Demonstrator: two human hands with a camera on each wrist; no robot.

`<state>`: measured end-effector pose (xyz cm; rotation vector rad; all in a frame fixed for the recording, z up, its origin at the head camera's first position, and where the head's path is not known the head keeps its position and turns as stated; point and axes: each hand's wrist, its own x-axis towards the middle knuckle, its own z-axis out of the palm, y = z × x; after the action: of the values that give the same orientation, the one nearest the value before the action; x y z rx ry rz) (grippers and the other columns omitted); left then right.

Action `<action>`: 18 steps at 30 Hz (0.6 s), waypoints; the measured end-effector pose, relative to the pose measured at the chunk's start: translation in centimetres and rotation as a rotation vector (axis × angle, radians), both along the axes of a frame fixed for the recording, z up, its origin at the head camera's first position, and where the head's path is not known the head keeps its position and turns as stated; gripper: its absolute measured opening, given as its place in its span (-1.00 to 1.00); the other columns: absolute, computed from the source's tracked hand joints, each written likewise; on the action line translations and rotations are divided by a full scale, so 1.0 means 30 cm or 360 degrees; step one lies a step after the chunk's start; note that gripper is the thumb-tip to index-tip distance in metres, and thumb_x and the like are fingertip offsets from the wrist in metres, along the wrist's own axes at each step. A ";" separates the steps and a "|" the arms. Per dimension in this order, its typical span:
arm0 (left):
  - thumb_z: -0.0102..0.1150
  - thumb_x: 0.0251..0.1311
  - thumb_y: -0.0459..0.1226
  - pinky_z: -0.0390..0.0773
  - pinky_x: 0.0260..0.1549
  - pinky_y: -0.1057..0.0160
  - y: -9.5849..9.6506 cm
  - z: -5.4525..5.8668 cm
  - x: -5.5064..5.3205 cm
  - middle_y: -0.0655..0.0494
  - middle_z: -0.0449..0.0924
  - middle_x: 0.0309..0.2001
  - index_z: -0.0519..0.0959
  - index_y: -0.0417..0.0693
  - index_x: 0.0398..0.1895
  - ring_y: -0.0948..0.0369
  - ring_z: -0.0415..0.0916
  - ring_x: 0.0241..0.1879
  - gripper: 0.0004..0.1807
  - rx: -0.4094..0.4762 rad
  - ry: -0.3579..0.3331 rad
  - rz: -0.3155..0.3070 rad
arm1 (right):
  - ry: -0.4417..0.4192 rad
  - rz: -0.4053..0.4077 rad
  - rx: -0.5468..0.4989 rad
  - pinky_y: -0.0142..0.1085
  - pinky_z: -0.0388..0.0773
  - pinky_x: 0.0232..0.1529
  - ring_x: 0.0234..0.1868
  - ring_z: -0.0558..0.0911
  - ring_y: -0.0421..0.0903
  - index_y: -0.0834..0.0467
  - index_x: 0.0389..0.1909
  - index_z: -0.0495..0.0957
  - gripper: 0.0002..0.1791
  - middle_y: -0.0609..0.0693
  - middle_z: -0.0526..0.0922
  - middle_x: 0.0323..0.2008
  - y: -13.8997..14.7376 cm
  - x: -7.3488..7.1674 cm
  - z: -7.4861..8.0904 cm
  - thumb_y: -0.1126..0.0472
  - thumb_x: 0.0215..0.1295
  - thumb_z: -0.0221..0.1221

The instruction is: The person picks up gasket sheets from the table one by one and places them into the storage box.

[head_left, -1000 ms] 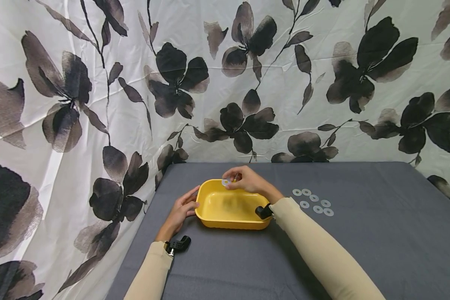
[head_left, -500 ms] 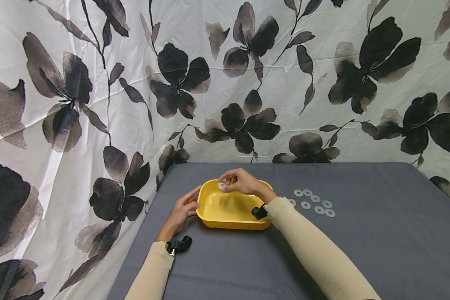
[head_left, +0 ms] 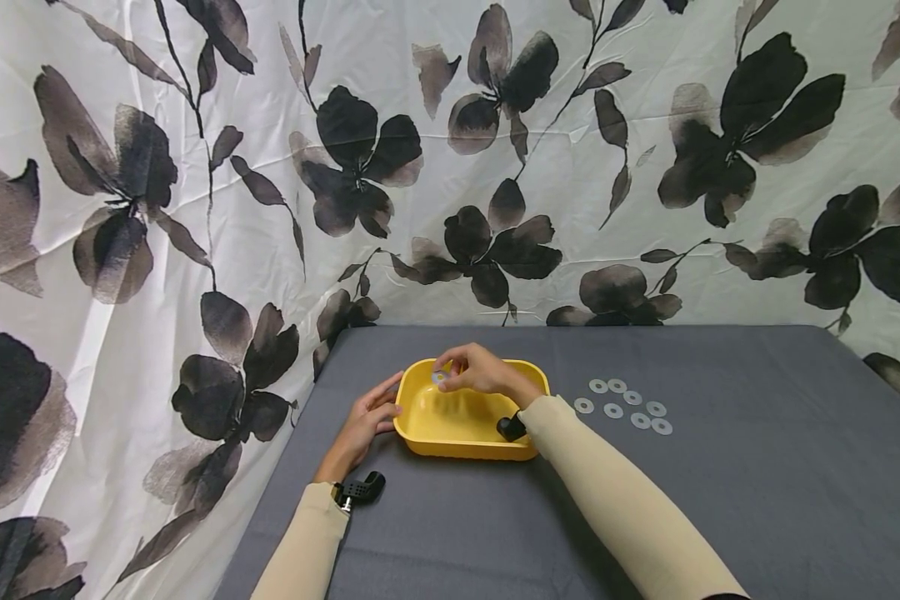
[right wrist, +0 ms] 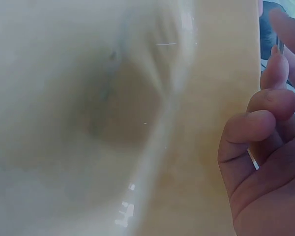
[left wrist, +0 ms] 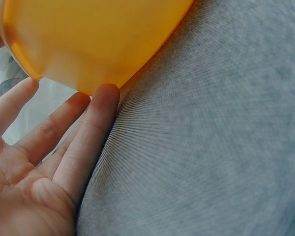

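Observation:
A yellow plastic tub (head_left: pixel 457 450) stands on the table. At its left end my left hand (head_left: pixel 363 419) rests straight fingers against the outer wall; in the left wrist view the fingertips (left wrist: pixel 108 93) touch the wall low down, near the tablecloth. My right hand (head_left: pixel 482 369) pinches a flat, pale washer (head_left: pixel 440 377) between thumb and fingers, over the back left part of the tub. Seen edge-on in the right wrist view, the washer (right wrist: pixel 280 45) sits between the fingertips, while the other fingers curl in beside the tub's wall.
Several more pale washers (head_left: pixel 632 398) lie flat in loose rows to the right of the tub. A grey cloth (head_left: pixel 757 467) covers the table. Behind it hangs a white curtain (head_left: pixel 607 50) with dark flowers.
My right hand has shifted left and slightly down with the washer, lower into the tub's back left area. A washer on the table has come out from behind the sleeve. The left hand stays put.

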<state>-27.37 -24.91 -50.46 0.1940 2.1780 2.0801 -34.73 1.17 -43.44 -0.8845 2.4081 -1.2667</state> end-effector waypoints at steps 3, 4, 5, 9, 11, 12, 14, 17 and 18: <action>0.16 0.31 -0.34 0.74 -0.08 0.17 0.000 0.000 0.000 -0.18 0.43 0.43 0.34 0.19 0.53 0.06 0.59 0.19 -0.30 -0.0003 0.0004 -0.0001 | -0.0003 0.0014 -0.0002 -0.38 0.35 -0.38 -0.40 0.45 -0.14 0.16 0.04 0.71 -0.67 0.01 0.59 -0.39 -0.005 -0.004 -0.012 0.25 0.25 0.40; 0.16 0.31 -0.34 0.74 -0.08 0.17 0.000 0.000 0.000 -0.18 0.43 0.43 0.34 0.19 0.53 0.04 0.59 0.20 -0.30 -0.0004 0.0005 -0.0001 | -0.0001 0.0020 -0.0003 -0.38 0.36 -0.38 -0.41 0.45 -0.15 0.17 0.04 0.70 -0.67 0.01 0.60 -0.40 -0.007 -0.004 -0.015 0.25 0.25 0.40; 0.16 0.31 -0.33 0.74 -0.08 0.17 0.000 -0.001 0.000 -0.17 0.42 0.43 0.34 0.20 0.53 0.03 0.59 0.21 -0.30 -0.0005 0.0004 -0.0002 | 0.0003 0.0026 -0.0003 -0.38 0.36 -0.38 -0.41 0.45 -0.15 0.17 0.04 0.70 -0.67 0.02 0.60 -0.40 -0.008 -0.005 -0.017 0.25 0.25 0.40; 0.16 0.32 -0.33 0.74 -0.07 0.16 0.000 -0.003 -0.002 -0.18 0.43 0.43 0.34 0.21 0.54 -0.05 0.56 0.25 -0.30 -0.0011 0.0008 -0.0012 | -0.0001 0.0025 0.0002 -0.39 0.37 -0.38 -0.42 0.46 -0.16 0.17 0.05 0.70 -0.66 0.01 0.62 -0.39 -0.017 -0.002 -0.024 0.25 0.25 0.40; 0.15 0.32 -0.33 0.74 -0.07 0.16 0.001 -0.004 -0.002 -0.18 0.43 0.43 0.34 0.21 0.53 -0.08 0.54 0.27 -0.30 -0.0006 0.0011 -0.0014 | -0.0010 0.0025 0.0001 -0.39 0.37 -0.38 -0.43 0.46 -0.16 0.18 0.05 0.69 -0.66 0.02 0.62 -0.40 -0.023 -0.003 -0.030 0.25 0.25 0.40; 0.15 0.32 -0.34 0.74 -0.07 0.16 0.001 -0.004 -0.002 -0.19 0.43 0.43 0.33 0.21 0.54 -0.10 0.53 0.27 -0.30 -0.0007 0.0015 -0.0015 | -0.0020 0.0023 0.0002 -0.39 0.37 -0.38 -0.43 0.46 -0.16 0.17 0.05 0.69 -0.66 0.01 0.61 -0.41 -0.027 -0.003 -0.035 0.25 0.25 0.40; 0.14 0.32 -0.34 0.74 -0.07 0.15 0.001 -0.005 -0.001 -0.20 0.43 0.43 0.33 0.20 0.54 -0.12 0.53 0.28 -0.30 -0.0002 0.0017 -0.0011 | -0.0041 0.0021 0.0002 -0.39 0.36 -0.38 -0.43 0.45 -0.17 0.18 0.05 0.69 -0.66 -0.01 0.60 -0.42 -0.033 -0.004 -0.044 0.24 0.25 0.40; 0.14 0.31 -0.35 0.74 -0.07 0.15 0.001 -0.005 0.001 -0.21 0.41 0.44 0.33 0.19 0.54 -0.13 0.52 0.29 -0.29 -0.0002 0.0015 -0.0006 | -0.0084 0.0019 -0.0005 -0.39 0.34 -0.40 -0.44 0.43 -0.16 0.19 0.06 0.68 -0.65 -0.01 0.58 -0.43 -0.039 -0.005 -0.055 0.24 0.26 0.40; 0.15 0.31 -0.35 0.74 -0.07 0.15 0.001 -0.005 0.002 -0.20 0.41 0.44 0.33 0.19 0.54 -0.12 0.51 0.29 -0.29 -0.0002 0.0013 -0.0005 | -0.0096 0.0018 -0.0006 -0.39 0.33 -0.40 -0.44 0.42 -0.16 0.19 0.06 0.67 -0.65 -0.01 0.58 -0.43 -0.040 -0.004 -0.056 0.24 0.26 0.40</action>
<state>-27.30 -24.89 -50.63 0.2061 2.1819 2.0802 -34.84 -0.03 -45.13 -0.8477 2.3517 -1.2761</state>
